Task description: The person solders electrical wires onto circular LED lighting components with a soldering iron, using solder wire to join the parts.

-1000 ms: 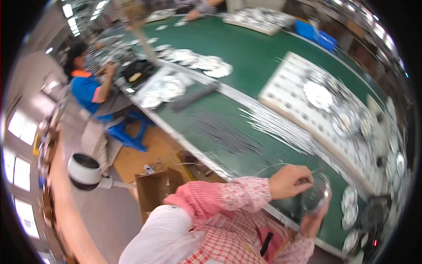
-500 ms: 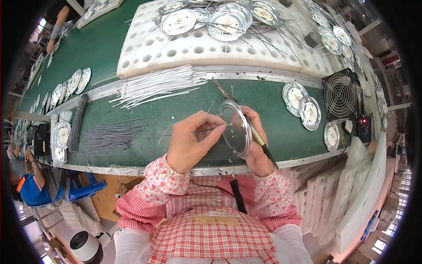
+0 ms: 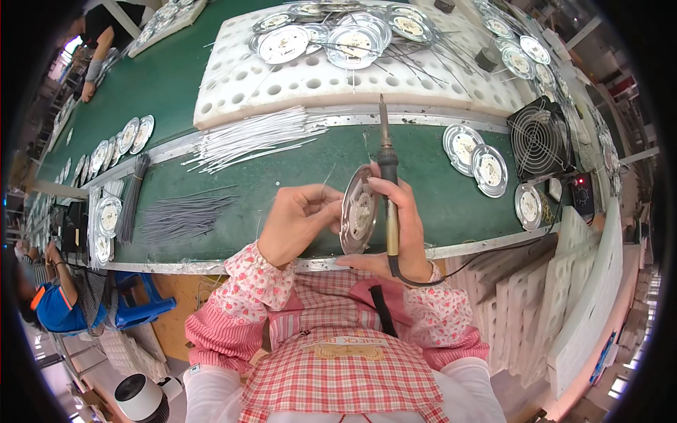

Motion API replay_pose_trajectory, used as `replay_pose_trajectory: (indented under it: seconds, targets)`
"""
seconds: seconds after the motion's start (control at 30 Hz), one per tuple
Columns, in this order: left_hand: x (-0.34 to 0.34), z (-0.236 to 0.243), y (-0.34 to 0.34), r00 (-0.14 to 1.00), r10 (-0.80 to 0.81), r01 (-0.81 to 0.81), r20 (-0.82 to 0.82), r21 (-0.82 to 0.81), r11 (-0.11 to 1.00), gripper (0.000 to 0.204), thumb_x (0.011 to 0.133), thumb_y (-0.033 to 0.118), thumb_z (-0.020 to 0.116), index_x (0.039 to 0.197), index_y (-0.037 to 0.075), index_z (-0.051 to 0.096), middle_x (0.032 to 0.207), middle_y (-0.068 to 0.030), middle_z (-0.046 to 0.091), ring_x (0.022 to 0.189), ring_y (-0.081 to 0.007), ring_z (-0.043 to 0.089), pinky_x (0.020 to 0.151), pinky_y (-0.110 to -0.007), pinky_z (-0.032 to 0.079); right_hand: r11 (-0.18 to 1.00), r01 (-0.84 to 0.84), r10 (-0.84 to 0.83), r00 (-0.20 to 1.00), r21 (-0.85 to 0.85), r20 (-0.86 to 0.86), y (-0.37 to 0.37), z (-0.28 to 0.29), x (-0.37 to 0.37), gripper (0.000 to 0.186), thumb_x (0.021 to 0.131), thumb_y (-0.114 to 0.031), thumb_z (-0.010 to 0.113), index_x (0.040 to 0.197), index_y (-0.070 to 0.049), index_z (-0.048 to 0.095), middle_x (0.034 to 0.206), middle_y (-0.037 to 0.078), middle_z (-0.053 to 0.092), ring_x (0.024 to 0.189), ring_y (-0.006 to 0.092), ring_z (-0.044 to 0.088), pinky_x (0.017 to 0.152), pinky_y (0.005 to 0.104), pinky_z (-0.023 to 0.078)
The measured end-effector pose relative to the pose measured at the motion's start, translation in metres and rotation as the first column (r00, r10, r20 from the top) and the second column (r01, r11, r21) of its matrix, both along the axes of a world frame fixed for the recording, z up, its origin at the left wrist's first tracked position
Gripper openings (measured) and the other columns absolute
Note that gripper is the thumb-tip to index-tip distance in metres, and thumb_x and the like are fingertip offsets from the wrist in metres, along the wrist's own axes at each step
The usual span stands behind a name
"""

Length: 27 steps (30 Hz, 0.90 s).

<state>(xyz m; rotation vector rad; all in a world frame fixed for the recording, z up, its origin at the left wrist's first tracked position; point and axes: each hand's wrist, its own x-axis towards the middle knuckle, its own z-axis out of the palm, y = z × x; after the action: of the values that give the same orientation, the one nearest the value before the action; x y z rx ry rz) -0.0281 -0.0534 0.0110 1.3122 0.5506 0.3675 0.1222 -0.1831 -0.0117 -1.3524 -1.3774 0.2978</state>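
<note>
A round silver lamp plate (image 3: 358, 211) stands nearly on edge between my hands, its pale board side turned partly towards the right. My left hand (image 3: 300, 217) is closed, thumb and fingers pinching at the plate's left rim. A thin wire curves up beside these fingers; where it ends is hidden. In my right hand (image 3: 407, 229) is a soldering iron (image 3: 388, 156), held almost upright with its bare metal tip pointing away from me. Fingers of the right hand wrap the iron's handle close to the plate's right side, and the thumb stretches below the plate.
White wires (image 3: 254, 137) and grey wires (image 3: 185, 215) lie in bundles on the green bench (image 3: 317, 158). Behind is a holed foam block (image 3: 254, 88) with more plates. Right are two plates (image 3: 489, 170), a fan (image 3: 539, 141) and a control box (image 3: 582, 192). Co-workers are at left.
The soldering iron has swung from slanting behind the plate to nearly upright at its right. The plate has shifted slightly left and turned, and my right thumb has moved off its face.
</note>
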Motion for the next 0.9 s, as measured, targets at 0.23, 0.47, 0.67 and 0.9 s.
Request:
replay_pose_trajectory:
  seconds: [0.23,0.47,0.67,0.9]
  targets:
    - [0.006,-0.002,-0.01,0.96,0.082,0.041,-0.267,0.425,0.904,0.037,0.088,0.022,0.075,0.111,-0.005,0.069,0.098,-0.0096,0.073,0.083,-0.0087,0.063,0.074,-0.027,0.052,0.995,0.101,-0.094,0.978,-0.028,0.187,-0.001,-0.008,-0.009,0.099,0.057,-0.027,0.095,0.139,-0.007,0.044,0.137,0.021,0.047,0.126,0.042,0.047,0.104,0.0497,0.039]
    - [0.019,-0.035,-0.007,0.839,0.43,0.116,-0.332,0.883,0.455,0.03,0.08,0.028,0.078,0.092,0.002,0.068,0.083,-0.0088,0.065,0.084,-0.0243,0.062,0.081,-0.041,0.042,0.927,0.306,-0.198,0.891,-0.219,0.408,0.011,-0.022,-0.017,0.097,0.067,-0.043,0.087,0.144,-0.008,0.041,0.13,0.025,0.048,0.118,0.0407,0.048,0.096,0.0498,0.038]
    - [-0.008,-0.035,0.005,0.925,0.372,-0.045,-0.074,0.952,0.302,0.01,0.087,0.012,0.06,0.078,0.008,0.063,0.092,-0.0042,0.06,0.099,-0.0268,0.054,0.09,-0.041,0.034,0.949,0.24,-0.15,0.915,-0.205,0.374,-0.025,-0.021,0.031,0.046,0.076,-0.026,0.082,0.113,-0.006,0.065,0.093,0.015,0.066,0.081,0.0282,0.064,0.07,0.0354,0.05]
    - [0.006,-0.045,-0.01,0.963,0.263,0.016,-0.061,0.985,0.17,0.012,0.071,0.01,0.073,0.067,0.006,0.062,0.089,-0.0029,0.057,0.097,-0.025,0.056,0.089,-0.047,0.038,0.968,-0.019,0.01,0.999,-0.249,-0.039,-0.029,0.009,0.043,0.026,0.084,-0.008,0.055,0.102,-0.001,0.072,0.061,0.008,0.064,0.051,0.0194,0.064,0.052,0.0319,0.051]
